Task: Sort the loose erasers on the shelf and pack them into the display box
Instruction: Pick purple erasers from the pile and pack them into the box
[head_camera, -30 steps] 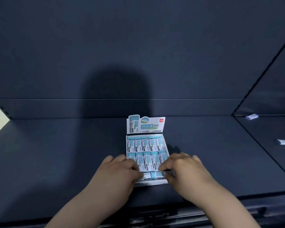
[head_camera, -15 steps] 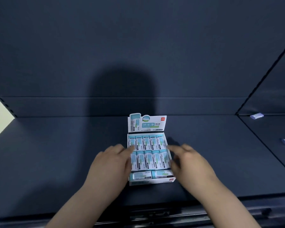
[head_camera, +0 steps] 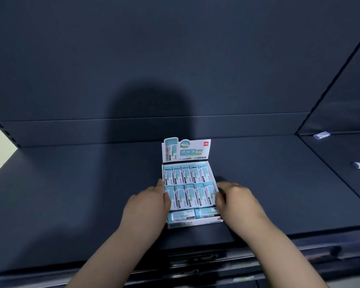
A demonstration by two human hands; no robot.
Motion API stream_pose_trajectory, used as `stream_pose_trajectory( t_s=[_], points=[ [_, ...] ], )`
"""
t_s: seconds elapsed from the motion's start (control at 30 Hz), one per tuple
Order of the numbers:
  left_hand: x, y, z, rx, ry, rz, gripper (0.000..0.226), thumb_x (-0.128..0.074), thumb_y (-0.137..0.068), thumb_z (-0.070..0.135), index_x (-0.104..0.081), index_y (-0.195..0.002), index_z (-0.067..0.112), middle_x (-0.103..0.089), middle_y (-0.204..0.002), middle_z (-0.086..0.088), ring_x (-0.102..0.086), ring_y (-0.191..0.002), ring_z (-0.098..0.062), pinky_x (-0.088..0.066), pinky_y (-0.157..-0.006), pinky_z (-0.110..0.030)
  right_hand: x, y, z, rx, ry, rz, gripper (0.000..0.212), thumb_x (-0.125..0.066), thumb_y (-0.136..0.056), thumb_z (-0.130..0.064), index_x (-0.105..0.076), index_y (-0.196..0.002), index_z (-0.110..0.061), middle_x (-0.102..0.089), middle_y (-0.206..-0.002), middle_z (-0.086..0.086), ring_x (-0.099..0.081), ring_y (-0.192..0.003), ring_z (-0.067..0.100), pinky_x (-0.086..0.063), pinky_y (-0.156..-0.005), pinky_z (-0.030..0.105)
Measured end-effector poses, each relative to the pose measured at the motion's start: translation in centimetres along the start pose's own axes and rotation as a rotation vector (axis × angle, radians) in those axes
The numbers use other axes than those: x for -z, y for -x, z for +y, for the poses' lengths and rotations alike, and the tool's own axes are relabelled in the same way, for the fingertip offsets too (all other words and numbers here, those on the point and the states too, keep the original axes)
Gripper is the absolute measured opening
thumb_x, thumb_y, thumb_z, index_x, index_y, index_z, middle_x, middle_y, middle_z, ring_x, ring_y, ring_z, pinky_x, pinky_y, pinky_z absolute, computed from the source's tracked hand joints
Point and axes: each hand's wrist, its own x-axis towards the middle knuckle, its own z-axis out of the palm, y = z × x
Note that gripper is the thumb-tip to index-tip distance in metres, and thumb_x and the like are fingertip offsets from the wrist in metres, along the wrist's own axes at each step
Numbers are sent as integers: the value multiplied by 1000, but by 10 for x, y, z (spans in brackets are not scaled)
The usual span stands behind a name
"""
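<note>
Erasers [head_camera: 188, 187] fill box [head_camera: 214, 179] (hands flanking).

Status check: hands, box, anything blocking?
Left hand and right hand flank the display box, touching its sides. Box looks full. Loose erasers remain on right shelf. Nothing blocking.

A dark shelf [head_camera: 71, 194] with a dark back panel [head_camera: 175, 48] behind it.
</note>
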Motion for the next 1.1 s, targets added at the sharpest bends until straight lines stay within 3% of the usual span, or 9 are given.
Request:
stream_pose_trajectory(
  t_s=[0.1, 0.17, 0.23, 0.3, 0.4, 0.53, 0.73, 0.9, 1.1],
  points=[
    [7, 5, 4, 8, -80, 54, 46, -26, -99, 35, -28, -144, 25, -55, -103, 5, -54, -91, -13, -40, -77, -28, 2, 5, 2, -5, 10, 17, 27, -42, -95, -34, -58, -117, -28, -62, -114, 2, -59, -101, 25, -49, -78, 31],
    [11, 7, 7, -31, -168, 135, 47, -38, -94, 35, -44, -138, 19, -57, -96, 3, -56, -84, -17, -38, -69, -31, 5, 9, 5, -27, 39, 34, 38, -41, -96, -43, -50, -130, -29, -57, -127, 0, -56, -113, 23, -46, -84, 31],
    [5, 9, 12, -173, -178, 307, 42, -53, -85, 33, -63, -120, 12, -58, -81, 0, -57, -68, -20, -40, -57, -32, 9, 14, 10, -48, 44, 62, 47, -40, -95, -48, -40, -139, -30, -53, -135, -2, -53, -119, 21, -44, -88, 30],
    [-1, 9, 23, -304, -178, 377, 39, -51, -86, 34, -66, -114, 12, -59, -78, -1, -57, -67, -22, -43, -55, -33, 12, 18, 18, -51, 47, 86, 51, -39, -94, -50, -34, -142, -31, -53, -132, -3, -54, -116, 20, -44, -86, 30],
    [-2, 6, 52, -371, -242, 352, 47, -38, -85, 38, -67, -114, 15, -60, -81, 0, -58, -71, -23, -43, -59, -34, 19, 23, 35, -18, 90, 109, 54, -37, -93, -54, -29, -143, -34, -51, -129, -5, -53, -115, 19, -45, -84, 30],
    [-8, 3, 92, -354, -278, 292, 49, -36, -84, 41, -68, -111, 16, -63, -83, -1, -60, -74, -24, -45, -64, -36, 37, 27, 65, 66, 180, 103, 58, -36, -93, -56, -26, -145, -32, -47, -132, -3, -48, -119, 20, -43, -91, 31],
    [-22, 5, 174, -328, -236, 249, 49, -35, -84, 42, -69, -108, 17, -64, -83, 0, -61, -74, -23, -46, -64, -36, 81, 31, 130, 204, 317, 100, 59, -48, -88, -53, -44, -139, -24, -55, -110, 2, -52, -110, 25, -43, -88, 39],
    [-40, 8, 242, -273, -230, 213, 49, -34, -82, 42, -71, -103, 19, -66, -80, 1, -62, -72, -22, -47, -63, -37, 124, 38, 189, 295, 339, 44, 59, -35, -92, -57, -28, -145, -32, -42, -128, -9, -37, -123, 15, -31, -100, 30],
    [-68, 13, 302, -218, -202, 172, 34, -60, -82, 40, -69, -107, 19, -68, -84, 1, -63, -74, -22, -48, -63, -38, 153, 40, 247, 296, 380, -5, 57, -33, -93, -57, -26, -145, -34, -39, -134, -10, -35, -126, 14, -28, -100, 29]
  ],
)
